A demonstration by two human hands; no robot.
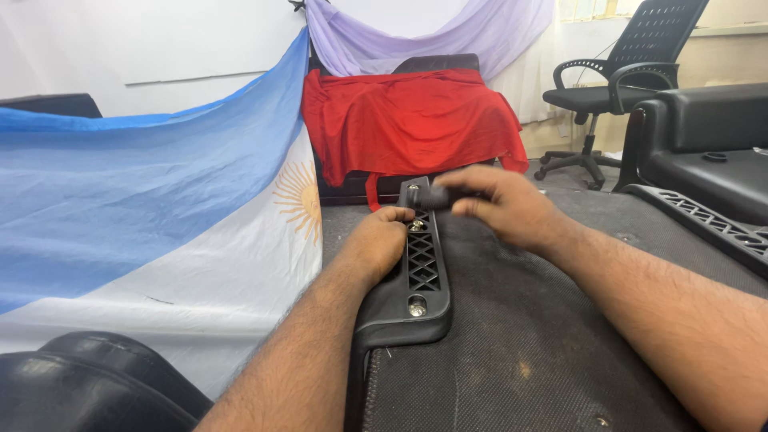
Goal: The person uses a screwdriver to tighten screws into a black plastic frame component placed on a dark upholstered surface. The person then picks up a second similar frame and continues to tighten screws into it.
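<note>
A black plastic chair armrest bracket (422,272) with a lattice cut-out and silver bolts lies bolted along the left edge of an upturned dark fabric seat base (520,336). My left hand (382,240) grips the bracket's left side near the upper bolt. My right hand (500,204) hovers over the bracket's far end, fingers closed around a small dark tool or part (432,194); what it is cannot be made out.
A blue and white flag with a sun (160,216) drapes on the left. Behind are a red cloth over a seat (408,120) and a lilac drape. A black office chair (624,80), a black padded seat (704,136) and another lattice bracket (704,216) stand right.
</note>
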